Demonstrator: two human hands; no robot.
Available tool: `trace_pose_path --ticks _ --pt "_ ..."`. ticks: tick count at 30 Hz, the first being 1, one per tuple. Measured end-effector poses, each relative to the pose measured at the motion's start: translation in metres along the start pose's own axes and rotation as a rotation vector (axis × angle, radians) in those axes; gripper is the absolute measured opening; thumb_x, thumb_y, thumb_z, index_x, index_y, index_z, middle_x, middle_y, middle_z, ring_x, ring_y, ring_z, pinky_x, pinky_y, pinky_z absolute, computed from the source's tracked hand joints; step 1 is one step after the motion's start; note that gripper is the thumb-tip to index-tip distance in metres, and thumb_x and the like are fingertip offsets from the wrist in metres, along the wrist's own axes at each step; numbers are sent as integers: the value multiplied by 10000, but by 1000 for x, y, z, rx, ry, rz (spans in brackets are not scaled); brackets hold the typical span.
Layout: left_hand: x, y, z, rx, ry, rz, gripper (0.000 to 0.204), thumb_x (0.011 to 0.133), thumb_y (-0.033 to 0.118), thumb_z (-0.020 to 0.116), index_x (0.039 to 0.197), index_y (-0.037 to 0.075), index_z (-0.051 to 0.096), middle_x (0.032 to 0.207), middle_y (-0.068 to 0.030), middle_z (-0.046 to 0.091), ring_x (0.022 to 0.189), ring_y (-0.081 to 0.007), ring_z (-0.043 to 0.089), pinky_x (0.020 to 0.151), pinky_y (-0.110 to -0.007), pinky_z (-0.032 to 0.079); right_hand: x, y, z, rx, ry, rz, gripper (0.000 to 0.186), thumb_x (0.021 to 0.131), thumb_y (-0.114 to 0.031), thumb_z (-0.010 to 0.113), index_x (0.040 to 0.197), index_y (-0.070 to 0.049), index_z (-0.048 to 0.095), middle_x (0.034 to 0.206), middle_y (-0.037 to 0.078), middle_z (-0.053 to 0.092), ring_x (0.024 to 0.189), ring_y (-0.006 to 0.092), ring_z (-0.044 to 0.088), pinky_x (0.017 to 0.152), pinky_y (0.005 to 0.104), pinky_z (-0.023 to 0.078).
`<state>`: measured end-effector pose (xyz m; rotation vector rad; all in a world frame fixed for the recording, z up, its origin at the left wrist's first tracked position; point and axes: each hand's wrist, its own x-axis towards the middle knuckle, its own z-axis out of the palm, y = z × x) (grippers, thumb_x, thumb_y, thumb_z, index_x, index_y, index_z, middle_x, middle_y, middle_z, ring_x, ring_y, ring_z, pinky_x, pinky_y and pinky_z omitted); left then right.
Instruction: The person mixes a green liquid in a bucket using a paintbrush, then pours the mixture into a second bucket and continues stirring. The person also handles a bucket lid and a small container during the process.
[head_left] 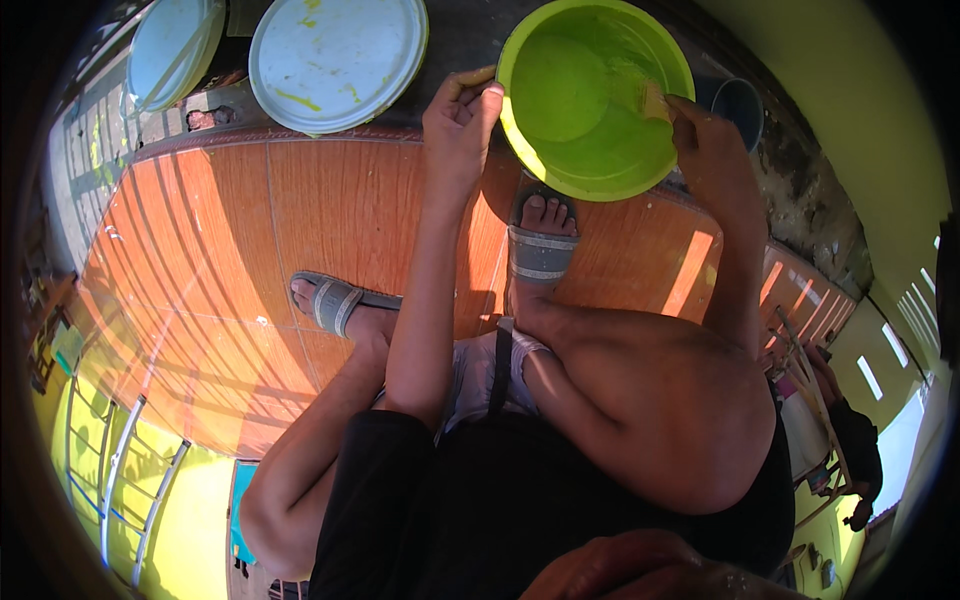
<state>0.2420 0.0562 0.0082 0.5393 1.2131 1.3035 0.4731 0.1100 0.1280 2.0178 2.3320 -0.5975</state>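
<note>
A lime-green basin is at the top, tilted so its inside faces me, with yellow-green paint on its bottom and wall. My left hand pinches the left rim between thumb and fingers. On the other side, my right hand reaches over the right rim, its fingers closed on a paintbrush. Bristles of the brush touch or lie close to the paint-smeared inner wall. Most of the brush handle is hidden by the fingers.
Left of the basin is a paint-spotted white lid; a second pale lid lies farther left. A dark blue bucket stands behind my right hand. Orange tiles cover the floor around my sandalled feet. A ladder shows at lower left.
</note>
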Motion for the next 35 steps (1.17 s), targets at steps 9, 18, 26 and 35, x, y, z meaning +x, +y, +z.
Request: trace_pose_path --ticks 9,18,26,35 --pt "1 -3 1 -37 -4 15 248 958 44 617 1182 -57 579 1089 -109 666 974 -114 643 856 -245 507 2 17 8 -99 -10 30 251 943 -169 537 1059 -14 697 829 293 650 805 453 650 748 529 514" --pt "0 -1 3 -33 16 8 233 953 18 617 1171 -64 609 1079 -111 679 972 -119 655 858 -245 513 28 13 -1 -210 -172 92 270 985 -189 509 1069 8 674 913 280 641 878 436 633 769 500 495" --pt "0 -1 1 -24 7 1 240 953 23 623 1176 -65 609 1077 -104 690 980 -121 658 871 -249 513 40 -3 3 -219 -112 6 282 999 -208 496 1069 -1 673 916 260 655 882 427 639 779 499 494" --pt "-2 -1 1 -14 17 -22 252 956 34 628 1186 -67 601 1087 -105 680 991 -120 651 876 -250 509 44 -8 11 -291 -172 44 302 991 -242 532 1192 -69 678 908 234 681 882 404 669 791 478 526"
